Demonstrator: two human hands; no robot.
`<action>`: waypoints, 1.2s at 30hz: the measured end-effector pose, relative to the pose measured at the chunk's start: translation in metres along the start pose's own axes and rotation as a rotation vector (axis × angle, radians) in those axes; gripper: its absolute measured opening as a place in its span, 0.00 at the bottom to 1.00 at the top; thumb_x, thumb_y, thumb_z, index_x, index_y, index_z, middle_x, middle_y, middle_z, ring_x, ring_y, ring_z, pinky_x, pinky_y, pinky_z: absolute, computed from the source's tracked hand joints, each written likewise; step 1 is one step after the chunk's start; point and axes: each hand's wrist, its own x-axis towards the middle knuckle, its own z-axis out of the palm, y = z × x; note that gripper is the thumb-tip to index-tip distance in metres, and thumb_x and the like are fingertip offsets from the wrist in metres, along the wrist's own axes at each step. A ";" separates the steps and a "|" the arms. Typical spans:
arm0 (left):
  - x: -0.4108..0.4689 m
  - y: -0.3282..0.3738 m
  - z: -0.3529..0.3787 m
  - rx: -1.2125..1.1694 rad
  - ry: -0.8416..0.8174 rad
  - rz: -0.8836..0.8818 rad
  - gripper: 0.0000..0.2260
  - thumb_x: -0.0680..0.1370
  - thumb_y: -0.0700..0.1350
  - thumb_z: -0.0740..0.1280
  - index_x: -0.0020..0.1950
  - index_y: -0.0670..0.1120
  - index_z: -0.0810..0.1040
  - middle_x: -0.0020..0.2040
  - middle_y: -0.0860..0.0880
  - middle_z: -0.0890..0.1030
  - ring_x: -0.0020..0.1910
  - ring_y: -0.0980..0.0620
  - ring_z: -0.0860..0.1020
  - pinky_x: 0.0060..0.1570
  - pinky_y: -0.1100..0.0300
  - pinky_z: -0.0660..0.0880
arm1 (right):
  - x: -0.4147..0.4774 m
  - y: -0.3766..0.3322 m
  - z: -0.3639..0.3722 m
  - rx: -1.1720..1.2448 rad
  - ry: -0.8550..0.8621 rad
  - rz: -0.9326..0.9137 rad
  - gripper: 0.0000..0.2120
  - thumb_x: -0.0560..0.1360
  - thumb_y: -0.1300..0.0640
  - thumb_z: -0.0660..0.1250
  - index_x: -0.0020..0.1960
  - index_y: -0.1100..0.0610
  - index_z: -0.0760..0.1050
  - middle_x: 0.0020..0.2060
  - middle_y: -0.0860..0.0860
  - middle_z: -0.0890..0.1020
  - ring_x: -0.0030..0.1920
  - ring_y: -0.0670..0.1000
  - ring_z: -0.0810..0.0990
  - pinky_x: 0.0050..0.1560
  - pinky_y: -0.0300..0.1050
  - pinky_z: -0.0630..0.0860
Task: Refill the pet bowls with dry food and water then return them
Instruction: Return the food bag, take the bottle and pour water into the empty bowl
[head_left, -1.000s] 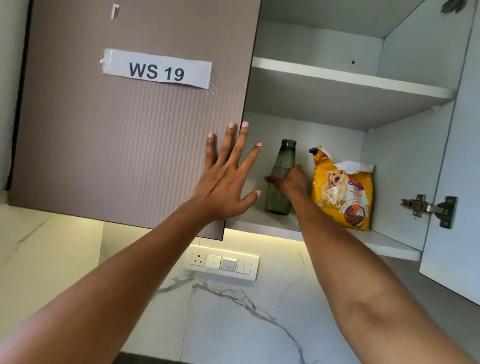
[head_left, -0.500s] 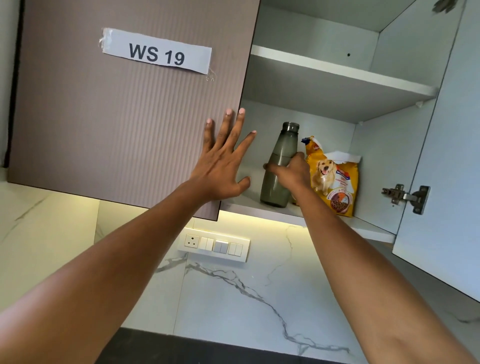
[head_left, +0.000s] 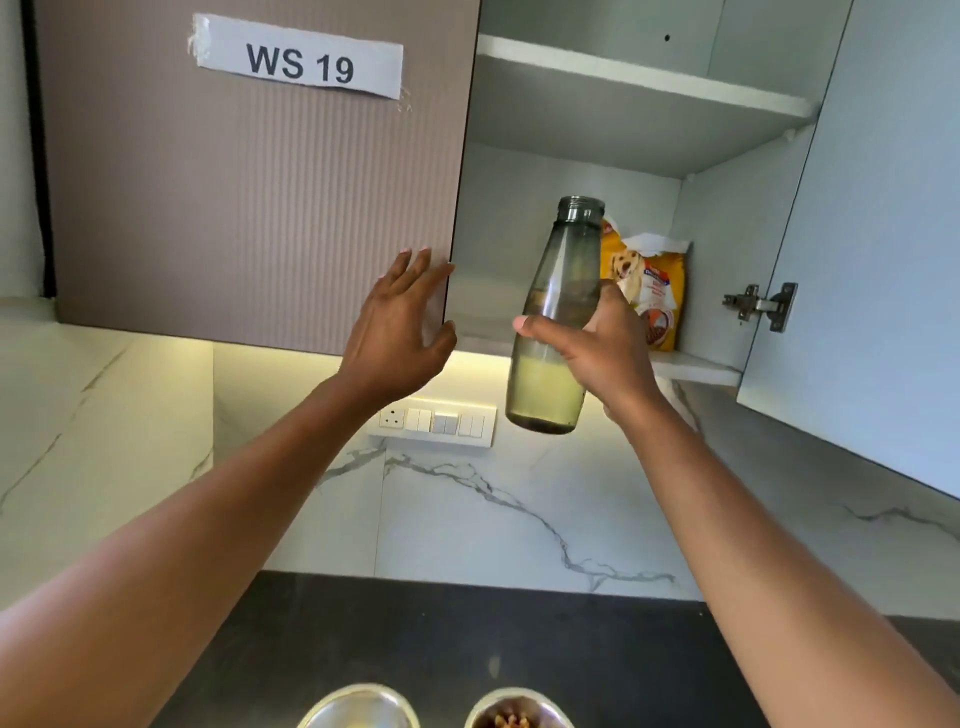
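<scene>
My right hand (head_left: 602, 343) grips a smoky grey water bottle (head_left: 556, 322) around its middle and holds it in the air in front of the open cabinet, tilted slightly. A yellow dog-food bag (head_left: 657, 291) stands on the lower shelf behind it. My left hand (head_left: 400, 327) is open with spread fingers, just off the edge of the brown cabinet door (head_left: 249, 197). Two steel bowls sit at the bottom edge on the dark counter: the left bowl (head_left: 358, 706) looks empty, the right bowl (head_left: 517, 712) holds brown kibble.
The right cabinet door (head_left: 883, 234) hangs open with a metal hinge (head_left: 758, 306). An upper shelf (head_left: 639, 78) is bare. A switch panel (head_left: 436, 421) sits on the marble backsplash below the cabinet. The closed door carries a "WS 19" label (head_left: 298, 62).
My right hand has lifted the bottle off the shelf and drawn it out toward me. My left hand has come off the door face. The view tilted down, bringing the bowls in.
</scene>
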 end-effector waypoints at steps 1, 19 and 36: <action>-0.013 0.000 -0.002 -0.005 -0.007 -0.014 0.29 0.79 0.47 0.68 0.80 0.48 0.66 0.82 0.44 0.62 0.83 0.43 0.55 0.78 0.45 0.57 | -0.016 0.004 0.002 0.000 -0.008 -0.006 0.37 0.61 0.37 0.82 0.62 0.53 0.75 0.54 0.50 0.84 0.54 0.52 0.84 0.55 0.51 0.83; -0.264 -0.060 0.042 0.067 -0.566 -0.348 0.25 0.80 0.48 0.68 0.77 0.49 0.69 0.79 0.42 0.67 0.78 0.43 0.65 0.75 0.45 0.65 | -0.273 0.157 0.082 -0.047 -0.286 0.244 0.35 0.64 0.34 0.78 0.65 0.45 0.70 0.53 0.43 0.83 0.54 0.46 0.84 0.56 0.55 0.83; -0.413 -0.164 0.081 0.147 -1.054 -0.799 0.26 0.78 0.40 0.64 0.77 0.46 0.70 0.78 0.40 0.70 0.79 0.42 0.66 0.75 0.47 0.66 | -0.353 0.210 0.132 -0.233 -0.558 0.406 0.36 0.63 0.33 0.78 0.65 0.44 0.69 0.53 0.40 0.78 0.51 0.43 0.76 0.45 0.33 0.67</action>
